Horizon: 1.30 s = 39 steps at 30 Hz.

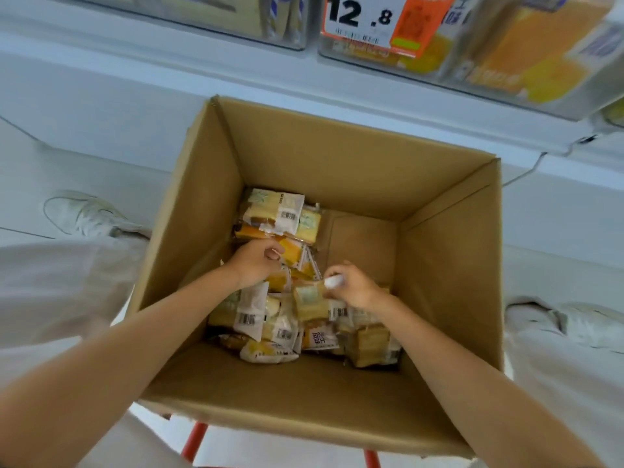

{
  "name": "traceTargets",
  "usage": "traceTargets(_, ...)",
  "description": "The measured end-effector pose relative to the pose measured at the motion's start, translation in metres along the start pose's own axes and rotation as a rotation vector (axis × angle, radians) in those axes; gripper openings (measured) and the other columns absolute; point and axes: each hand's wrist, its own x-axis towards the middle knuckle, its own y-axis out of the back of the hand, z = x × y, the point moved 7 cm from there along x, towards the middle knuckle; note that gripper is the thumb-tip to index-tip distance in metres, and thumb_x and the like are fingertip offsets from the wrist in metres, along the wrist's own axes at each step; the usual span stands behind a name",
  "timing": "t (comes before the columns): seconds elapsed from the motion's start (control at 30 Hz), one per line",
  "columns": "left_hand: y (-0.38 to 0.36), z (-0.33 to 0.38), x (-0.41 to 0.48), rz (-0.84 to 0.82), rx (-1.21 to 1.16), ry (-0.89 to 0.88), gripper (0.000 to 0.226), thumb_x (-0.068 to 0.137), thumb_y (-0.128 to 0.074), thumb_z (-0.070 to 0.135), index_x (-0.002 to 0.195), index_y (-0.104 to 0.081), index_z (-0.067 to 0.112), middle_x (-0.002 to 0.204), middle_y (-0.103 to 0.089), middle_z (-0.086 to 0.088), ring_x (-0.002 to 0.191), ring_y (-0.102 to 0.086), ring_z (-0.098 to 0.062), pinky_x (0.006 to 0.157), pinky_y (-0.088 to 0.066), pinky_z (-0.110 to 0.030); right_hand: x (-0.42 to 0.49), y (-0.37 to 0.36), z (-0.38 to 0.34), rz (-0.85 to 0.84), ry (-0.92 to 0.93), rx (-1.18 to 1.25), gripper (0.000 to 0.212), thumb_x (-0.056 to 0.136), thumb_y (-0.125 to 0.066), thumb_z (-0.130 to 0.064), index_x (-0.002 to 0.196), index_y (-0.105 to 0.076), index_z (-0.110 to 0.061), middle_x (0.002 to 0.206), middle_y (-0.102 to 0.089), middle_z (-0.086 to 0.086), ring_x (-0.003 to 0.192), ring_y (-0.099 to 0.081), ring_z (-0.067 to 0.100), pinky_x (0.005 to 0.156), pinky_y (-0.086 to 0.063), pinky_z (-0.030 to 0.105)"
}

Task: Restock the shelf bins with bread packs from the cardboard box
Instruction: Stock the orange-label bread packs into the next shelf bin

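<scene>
An open cardboard box (439, 271) stands below me with several bread packs (273, 214) heaped on its floor. Both my arms reach down inside it. My left hand (258, 263) has its fingers curled round a yellow bread pack (292, 251) in the middle of the heap. My right hand (353, 285) pinches the white edge of a pale bread pack (309, 300) just to the right. Clear shelf bins (506, 52) hold bread packs above the box.
A price tag reading 12.8 (359, 18) and an orange label (420, 23) hang on the right bin's front. The box sits on a red-legged stand (194, 440). My white shoes (87, 214) flank the box on the pale floor. A thin cable (537, 160) runs at right.
</scene>
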Motion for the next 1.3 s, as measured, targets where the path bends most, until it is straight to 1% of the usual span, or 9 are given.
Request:
traceTargets(0.17,-0.013,0.027,-0.011,-0.046,-0.223,0.003,0.065,0.088,-0.073,0.026,0.145,-0.041,0.027,0.133,-0.049,0.006,0.122,-0.052,-0.014,0.087,-0.047,-0.022,-0.03,0.057,-0.056,0.138,0.156,0.087,0.022,0.082,-0.077,-0.016,0.097,-0.063,-0.021,0.098,-0.061,-0.007,0.097,-0.059,0.015,0.07,-0.048,0.017)
traceTargets(0.37,-0.003,0.043,-0.019,0.081,-0.687,0.139,0.043,0.094,-0.065,0.02,0.135,-0.051,0.022,0.1,-0.065,-0.006,0.08,-0.061,-0.016,0.063,-0.056,-0.028,-0.074,0.082,-0.086,0.222,0.24,-0.265,0.085,0.074,-0.082,-0.042,0.145,-0.037,-0.035,0.157,-0.023,-0.006,0.145,-0.017,0.014,0.118,-0.02,0.038)
traceTargets(0.53,-0.012,0.062,-0.034,-0.159,-0.905,0.21,0.038,0.097,-0.057,0.009,0.135,-0.053,0.008,0.124,-0.061,-0.016,0.096,-0.066,-0.019,0.072,-0.061,-0.026,-0.098,0.089,-0.103,0.376,0.357,-0.41,0.028,0.09,-0.067,-0.023,0.118,-0.061,-0.026,0.123,-0.061,-0.008,0.119,-0.051,0.012,0.102,-0.039,0.033)
traceTargets(0.7,-0.018,0.072,-0.056,-0.329,-0.615,0.263,0.038,0.102,-0.05,0.021,0.137,-0.048,0.007,0.128,-0.055,-0.024,0.1,-0.068,-0.03,0.072,-0.062,-0.034,-0.104,0.114,-0.109,0.396,0.434,-0.094,0.013,0.095,-0.059,-0.014,0.091,-0.072,-0.016,0.092,-0.072,-0.002,0.088,-0.065,0.008,0.081,-0.048,0.019)
traceTargets(0.87,-0.023,0.103,-0.058,-0.339,-0.283,-0.023,0.085,0.087,-0.016,0.079,0.153,-0.028,0.026,0.151,-0.041,0.002,0.144,-0.031,-0.022,0.119,-0.025,-0.045,-0.091,0.109,-0.104,0.322,0.371,-0.107,0.019,0.097,-0.054,-0.012,0.097,-0.072,-0.005,0.092,-0.072,0.002,0.082,-0.063,0.006,0.075,-0.048,0.019)
traceTargets(0.97,-0.027,0.111,-0.065,-0.411,-0.152,-0.108,0.087,0.073,-0.036,0.087,0.141,-0.044,0.034,0.14,-0.054,0.007,0.132,-0.047,-0.018,0.11,-0.037,-0.044,-0.089,0.107,-0.1,0.329,0.346,-0.053,0.019,0.098,-0.054,-0.012,0.096,-0.072,-0.007,0.088,-0.07,-0.002,0.077,-0.063,0.002,0.071,-0.048,0.015)
traceTargets(1.1,-0.026,0.1,-0.052,-0.293,-0.058,-0.143,0.034,0.087,-0.058,0.059,0.108,-0.063,0.033,0.11,-0.072,-0.001,0.106,-0.066,-0.021,0.085,-0.05,-0.032,-0.083,0.104,-0.089,0.332,0.306,0.024,0.017,0.098,-0.054,-0.016,0.106,-0.069,-0.014,0.098,-0.067,-0.004,0.089,-0.062,0.005,0.074,-0.046,0.013)
traceTargets(1.2,-0.016,0.078,-0.038,-0.135,-0.159,-0.069,0.045,0.091,-0.059,0.051,0.119,-0.061,0.017,0.108,-0.072,-0.007,0.104,-0.067,-0.027,0.086,-0.054,-0.036,-0.078,0.108,-0.053,0.475,0.187,0.031,0.036,0.098,-0.054,-0.018,0.134,-0.053,-0.016,0.123,-0.054,-0.004,0.111,-0.051,0.008,0.088,-0.041,0.017)
traceTargets(1.3,-0.013,0.05,-0.031,-0.095,-0.399,0.05,0.042,0.098,-0.053,0.039,0.127,-0.057,0.008,0.106,-0.069,-0.007,0.088,-0.065,-0.014,0.054,-0.054,-0.019,-0.058,0.065,0.01,0.193,-0.058,-0.12,0.048,0.09,-0.066,-0.01,0.135,-0.051,-0.02,0.13,-0.049,-0.004,0.121,-0.049,0.015,0.098,-0.046,0.03)
